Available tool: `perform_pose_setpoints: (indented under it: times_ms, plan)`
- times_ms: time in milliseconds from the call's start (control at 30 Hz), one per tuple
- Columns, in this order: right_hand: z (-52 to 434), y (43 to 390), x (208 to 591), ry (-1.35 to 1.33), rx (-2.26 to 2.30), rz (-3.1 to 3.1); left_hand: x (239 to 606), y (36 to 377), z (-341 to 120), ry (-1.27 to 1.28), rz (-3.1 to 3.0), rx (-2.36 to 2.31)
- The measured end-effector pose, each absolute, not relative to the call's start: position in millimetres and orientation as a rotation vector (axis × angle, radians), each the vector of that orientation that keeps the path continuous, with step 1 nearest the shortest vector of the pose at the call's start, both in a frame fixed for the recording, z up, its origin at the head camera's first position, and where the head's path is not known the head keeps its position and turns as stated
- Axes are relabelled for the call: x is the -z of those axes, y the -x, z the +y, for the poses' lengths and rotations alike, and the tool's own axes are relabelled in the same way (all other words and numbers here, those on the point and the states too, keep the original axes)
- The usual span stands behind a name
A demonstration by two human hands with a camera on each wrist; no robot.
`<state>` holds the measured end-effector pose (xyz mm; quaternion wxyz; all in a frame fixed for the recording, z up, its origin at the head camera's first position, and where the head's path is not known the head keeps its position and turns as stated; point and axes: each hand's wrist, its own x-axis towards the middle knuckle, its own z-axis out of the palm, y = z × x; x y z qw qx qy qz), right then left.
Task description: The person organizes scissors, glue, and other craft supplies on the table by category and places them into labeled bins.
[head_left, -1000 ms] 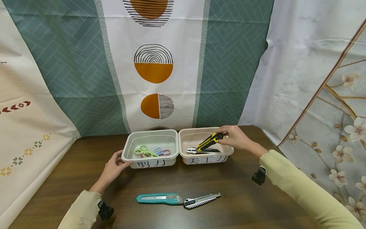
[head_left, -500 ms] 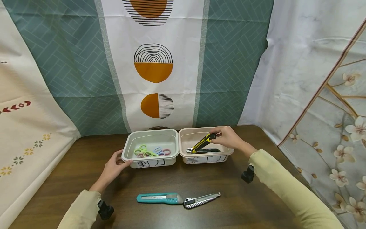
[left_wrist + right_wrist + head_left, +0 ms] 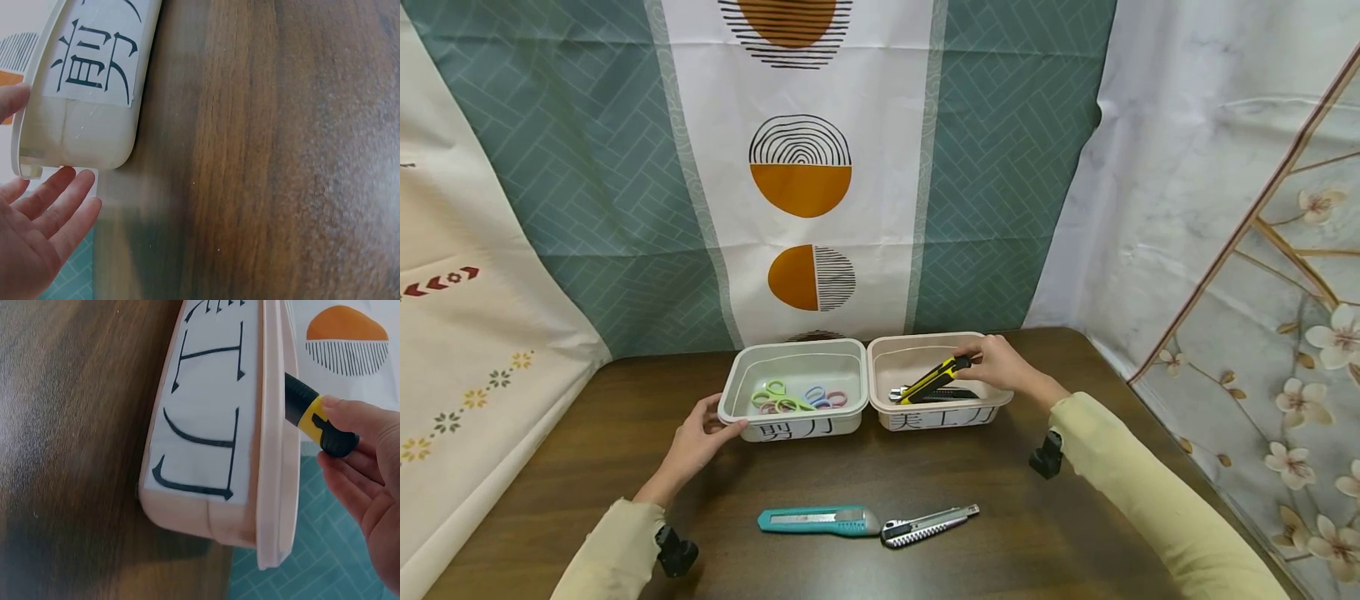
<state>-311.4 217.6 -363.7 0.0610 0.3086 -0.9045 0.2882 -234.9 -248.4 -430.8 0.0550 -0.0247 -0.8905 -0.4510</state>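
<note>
The table (image 3: 1060, 533) of dark wood carries everything, with patterned cloths (image 3: 1000, 167) hung behind it. Two bins stand side by side at its far edge. The green bin (image 3: 741, 390) sits just right of the left hand's fingertips and holds scissors (image 3: 793, 398) with coloured handles; the pink bin (image 3: 880, 375) lies under and left of the right hand's fingers.

The left hand (image 3: 694, 443) rests against the green bin's near-left corner — thumb on the rim, fingers straight and relaxed along the wall, gripping nothing. The left wrist view shows those fingers (image 3: 59, 206) spread flat just beside the corner.

The right hand (image 3: 1004, 367) hovers over the pink bin's right side and pinches the butt end of a yellow knife (image 3: 934, 379) between thumb and fingertips. The knife slopes down and leftward from the fingers into the bin, its tip low over a dark knife (image 3: 951, 393) lying on the bin floor. In the right wrist view the fingers (image 3: 350, 481) curl round the yellow-and-black end just past the rim.

Nearer than both hands, well apart from either, lie a teal knife (image 3: 818, 520) and — just right of it — a silver knife (image 3: 929, 526).
</note>
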Motion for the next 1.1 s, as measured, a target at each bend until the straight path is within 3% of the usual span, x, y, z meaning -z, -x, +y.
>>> perform_pose_setpoints:
  times_ms: [1100]
  plan:
    - [232.1, 323.1, 388.3, -0.884, -0.774, -2.780, 428.7, 233.1, -247.3, 0.056, -2.715, 1.368]
